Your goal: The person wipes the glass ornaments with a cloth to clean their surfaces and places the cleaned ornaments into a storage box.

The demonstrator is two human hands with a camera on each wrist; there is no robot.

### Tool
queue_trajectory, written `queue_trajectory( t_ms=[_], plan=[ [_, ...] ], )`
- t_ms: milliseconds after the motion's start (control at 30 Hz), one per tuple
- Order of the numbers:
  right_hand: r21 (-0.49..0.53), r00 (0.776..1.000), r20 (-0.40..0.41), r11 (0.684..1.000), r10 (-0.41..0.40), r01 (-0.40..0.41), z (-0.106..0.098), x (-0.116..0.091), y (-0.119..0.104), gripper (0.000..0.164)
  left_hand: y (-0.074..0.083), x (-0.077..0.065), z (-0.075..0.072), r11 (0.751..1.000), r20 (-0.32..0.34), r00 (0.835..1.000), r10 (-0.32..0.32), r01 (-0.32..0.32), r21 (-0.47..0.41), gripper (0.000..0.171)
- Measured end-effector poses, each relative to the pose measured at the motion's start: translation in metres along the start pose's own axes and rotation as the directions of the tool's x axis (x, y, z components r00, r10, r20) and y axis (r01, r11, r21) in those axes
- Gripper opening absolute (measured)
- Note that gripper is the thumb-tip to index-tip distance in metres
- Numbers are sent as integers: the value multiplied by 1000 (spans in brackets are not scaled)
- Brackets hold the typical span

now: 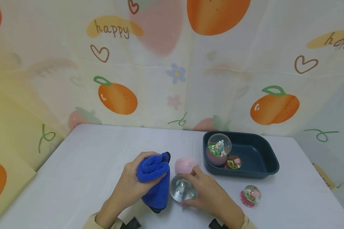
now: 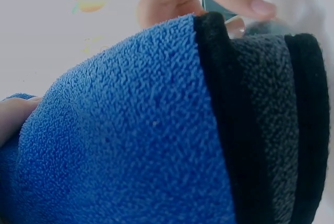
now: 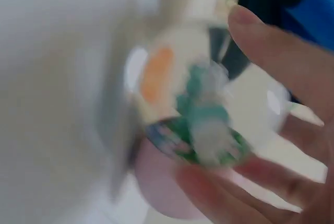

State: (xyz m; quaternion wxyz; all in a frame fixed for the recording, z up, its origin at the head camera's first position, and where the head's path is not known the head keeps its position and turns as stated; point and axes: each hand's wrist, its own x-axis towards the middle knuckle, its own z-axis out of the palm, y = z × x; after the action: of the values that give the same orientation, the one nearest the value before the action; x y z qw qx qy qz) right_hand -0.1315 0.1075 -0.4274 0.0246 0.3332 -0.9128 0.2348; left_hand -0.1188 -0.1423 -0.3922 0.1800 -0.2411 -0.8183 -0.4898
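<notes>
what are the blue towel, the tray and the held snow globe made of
Towel: soft fabric, perhaps microfiber; looped pile shows.
Tray: probably smooth plastic; low sheen, rounded corners.
Held snow globe: glossy, clear glass or plastic; it shows reflections.

a white table (image 1: 86, 165) bears a dark tray (image 1: 246, 173) and small snow globe (image 1: 250, 196).

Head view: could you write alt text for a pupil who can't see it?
A person's left hand grips a rolled blue cloth while the right hand holds a snow globe. A dark tray holds a large globe and a small globe; another globe sits on the white table.
</notes>
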Motion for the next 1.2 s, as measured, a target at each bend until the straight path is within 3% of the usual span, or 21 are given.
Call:
queue_trajectory(
  t_ms=[100, 200, 267, 367, 500, 767, 900, 1067, 1200],
  plan=[
    [110, 995, 95, 994, -28, 17, -8, -2, -1, 65, 0, 0, -1, 1000, -6, 1000, 17, -17, 2, 47],
    [196, 992, 103, 979, -68, 47, -14, -3, 4, 56, -1, 0, 0, 1000, -9, 1000, 27, -27, -3, 48],
    [171, 996, 41, 983, -80, 71, -15, -4, 8, 56, -1, 0, 0, 1000, -8, 1000, 26, -26, -5, 48],
    [109, 998, -34, 993, -51, 54, -13, -3, 14, 72, 0, 0, -1, 1000, -2, 1000, 11, -11, -5, 47],
    [130, 1000, 5, 991, -16, 15, -9, -2, 20, 88, 0, 0, -1, 1000, 3, 1000, -7, 7, -5, 46],
    [89, 998, 17, 994, 60, -62, -6, 0, 23, 79, 0, -1, -1, 1000, 29, 999, -28, 28, -2, 47],
    [133, 999, 23, 990, 44, -46, -6, -1, 28, 80, -1, -1, 0, 998, 51, 997, -54, 55, -4, 46],
    [278, 999, 25, 960, 38, -43, -3, -2, 35, 79, -1, -1, -1, 997, 65, 995, -81, 81, 0, 46],
    [435, 996, 82, 898, 37, -69, 2, -2, 41, 78, -1, 0, 0, 997, 61, 996, -72, 72, 2, 47]
  ],
)
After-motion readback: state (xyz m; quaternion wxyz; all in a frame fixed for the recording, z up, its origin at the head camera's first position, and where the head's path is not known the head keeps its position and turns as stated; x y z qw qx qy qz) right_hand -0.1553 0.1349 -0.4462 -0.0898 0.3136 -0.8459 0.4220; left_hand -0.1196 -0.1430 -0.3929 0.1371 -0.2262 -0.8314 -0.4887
